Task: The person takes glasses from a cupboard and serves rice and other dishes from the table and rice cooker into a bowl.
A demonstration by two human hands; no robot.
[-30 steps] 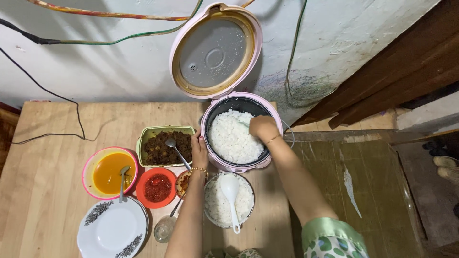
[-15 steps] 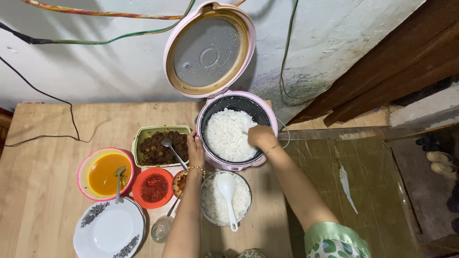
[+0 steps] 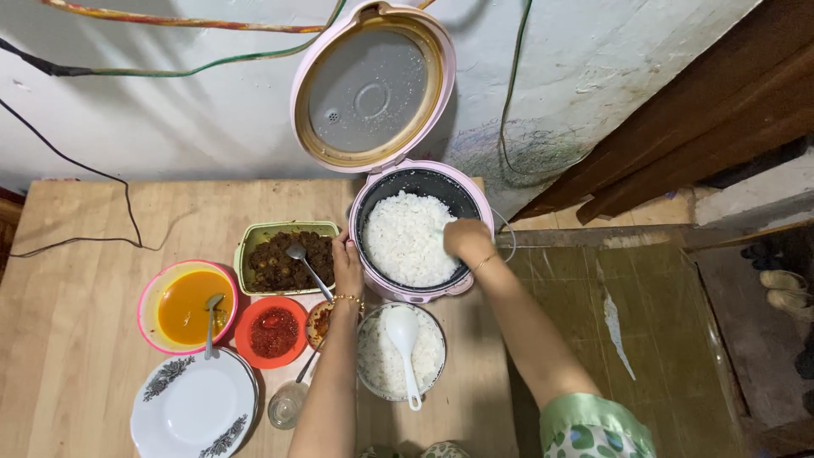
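Observation:
A pink rice cooker (image 3: 485,203) stands open on the wooden table, its pot full of white rice (image 3: 405,237) and its lid (image 3: 370,89) tilted back against the wall. My left hand (image 3: 348,263) grips the cooker's left outer wall. My right hand (image 3: 466,239) is inside the pot at its right side, fingers closed on a thin pale utensil whose tip pokes into the rice; most of the utensil is hidden. In front of the cooker sits a bowl of rice (image 3: 377,365) with a white spoon (image 3: 404,335) lying in it.
Left of the cooker are a green dish of dark meat (image 3: 275,254) with a metal spoon, a pink bowl of orange sauce (image 3: 182,307), a red bowl of chilli paste (image 3: 271,332), a patterned white plate (image 3: 195,411) and a glass (image 3: 287,409). Cables (image 3: 127,212) hang along the wall.
My right hand has pulled from the far side of the pot toward the near right side of the rice. My left hand stays on the cooker.

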